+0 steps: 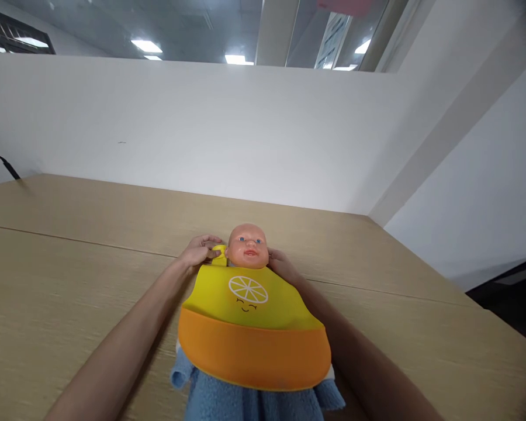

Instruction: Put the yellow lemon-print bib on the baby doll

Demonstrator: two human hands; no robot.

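A baby doll (251, 244) in fuzzy blue clothes (256, 404) lies on its back on the table, its head toward the wall. Over its chest lies a bib (284, 304), yellow above with a white citrus slice and a smiling face, and an orange catch pocket (254, 354) below. My left hand (198, 251) pinches the bib's yellow neck strap, beside the doll's head on the left. On the other side, my right hand (281, 263) reaches in close at the doll's neck; its fingers are mostly hidden behind the head and bib.
The wooden table (92, 280) has a seam running across it and ends at a white wall (193, 128) with windows above. A black cable (9, 166) is at the far left. Some dark object (512, 298) stands at the right edge.
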